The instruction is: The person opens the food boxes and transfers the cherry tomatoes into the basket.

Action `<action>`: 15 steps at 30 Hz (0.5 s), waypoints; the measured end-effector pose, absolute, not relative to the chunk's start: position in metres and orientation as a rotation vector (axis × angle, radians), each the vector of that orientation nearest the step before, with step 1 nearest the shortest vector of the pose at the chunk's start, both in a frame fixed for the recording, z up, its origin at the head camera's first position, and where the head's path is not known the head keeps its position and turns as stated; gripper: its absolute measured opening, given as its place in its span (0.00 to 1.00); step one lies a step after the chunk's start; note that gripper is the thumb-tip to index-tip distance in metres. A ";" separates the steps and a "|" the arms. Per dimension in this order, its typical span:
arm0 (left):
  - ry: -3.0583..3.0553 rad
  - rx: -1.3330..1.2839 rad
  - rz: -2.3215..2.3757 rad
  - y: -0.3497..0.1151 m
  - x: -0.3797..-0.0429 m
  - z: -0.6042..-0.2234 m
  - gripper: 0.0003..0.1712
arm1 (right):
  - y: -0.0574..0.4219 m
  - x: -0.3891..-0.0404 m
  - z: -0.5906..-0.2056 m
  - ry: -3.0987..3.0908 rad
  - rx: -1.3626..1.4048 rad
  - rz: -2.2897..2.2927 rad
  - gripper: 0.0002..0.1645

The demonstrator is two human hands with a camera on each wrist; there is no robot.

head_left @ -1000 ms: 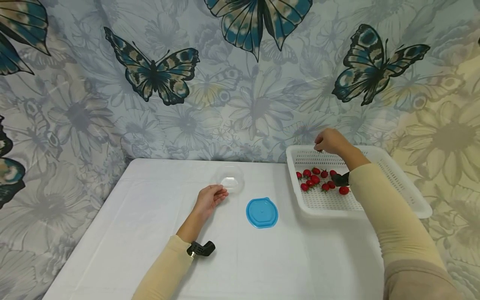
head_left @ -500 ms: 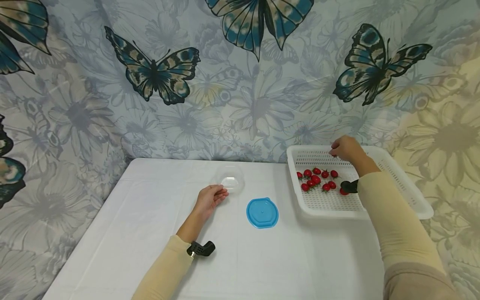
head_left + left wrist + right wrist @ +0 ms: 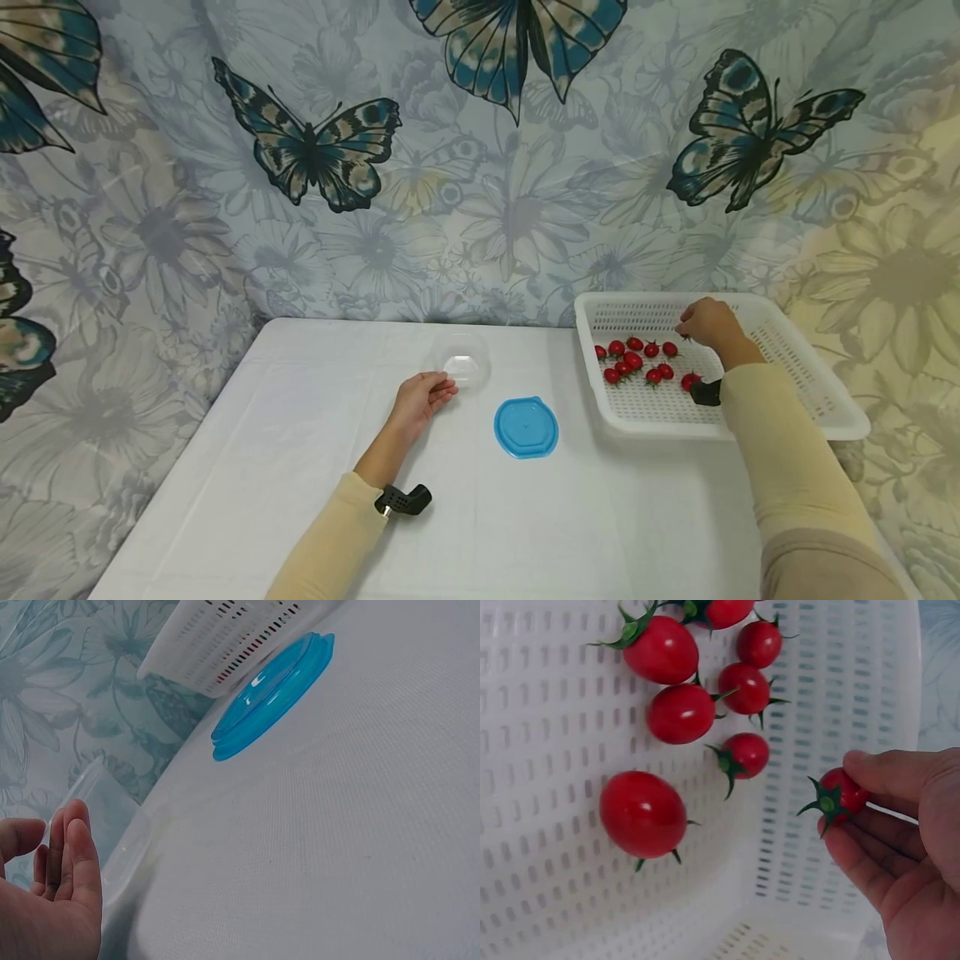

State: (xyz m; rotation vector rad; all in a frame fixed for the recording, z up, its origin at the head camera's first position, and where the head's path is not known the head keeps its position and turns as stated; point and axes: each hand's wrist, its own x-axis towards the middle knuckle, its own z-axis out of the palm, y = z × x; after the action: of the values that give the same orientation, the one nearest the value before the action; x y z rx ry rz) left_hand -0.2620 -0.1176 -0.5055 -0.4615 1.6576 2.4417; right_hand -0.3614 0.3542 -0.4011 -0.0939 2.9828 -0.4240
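Between thumb and fingertips, my right hand (image 3: 712,327) pinches a cherry tomato (image 3: 843,792), its green stem star facing outward in the right wrist view. The hand is over the back of a white plastic basket (image 3: 645,427), where several more cherry tomatoes (image 3: 632,361) lie on the slotted floor. My left hand (image 3: 417,406) is at the near left rim of a clear plastic bowl (image 3: 467,364), which it holds between thumb and fingers. The left wrist view shows the thumb and fingertips right at that rim. Nothing shows inside the bowl.
A blue lid (image 3: 527,427) lies flat between bowl and basket on the white-covered table (image 3: 480,517). Directly behind the table hangs a butterfly-patterned cloth (image 3: 517,208). The basket's raised walls surround the tomatoes, and the right sleeve (image 3: 780,450) crosses its near side.
My right hand has moved to the right and lower over the basket, fingers still pinched. The left hand, bowl and lid have stayed in place.
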 end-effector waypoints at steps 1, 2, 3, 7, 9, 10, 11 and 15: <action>1.656 -0.463 2.441 -0.118 -0.262 -0.506 0.07 | 0.355 -0.361 -0.403 2.978 -0.086 -0.423 0.20; 1.652 -0.465 2.443 -0.118 -0.262 -0.506 0.07 | 0.356 -0.361 -0.405 2.975 -0.078 -0.419 0.19; 1.652 -0.466 2.443 -0.118 -0.261 -0.506 0.07 | 0.357 -0.361 -0.407 2.972 -0.075 -0.414 0.18; 1.650 -0.471 2.446 -0.119 -0.261 -0.506 0.07 | 0.359 -0.361 -0.415 2.966 -0.058 -0.390 0.15; 1.652 -0.467 2.446 -0.119 -0.261 -0.507 0.08 | 0.360 -0.361 -0.420 2.953 -0.047 -0.381 0.15; 1.654 -0.462 2.445 -0.119 -0.261 -0.507 0.08 | 0.361 -0.360 -0.422 2.946 -0.036 -0.384 0.15; 1.656 -0.459 2.444 -0.119 -0.261 -0.508 0.09 | 0.361 -0.360 -0.424 2.936 -0.024 -0.385 0.15; 1.655 -0.457 2.446 -0.120 -0.262 -0.508 0.09 | 0.361 -0.360 -0.428 2.874 0.032 -0.434 0.14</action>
State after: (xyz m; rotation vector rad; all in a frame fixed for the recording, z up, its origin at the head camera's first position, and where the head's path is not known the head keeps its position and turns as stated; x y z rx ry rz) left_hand -0.2618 -0.1198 -0.5079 -0.4566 1.6545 2.4459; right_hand -0.3598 0.3609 -0.4283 0.0317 2.8738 -0.4343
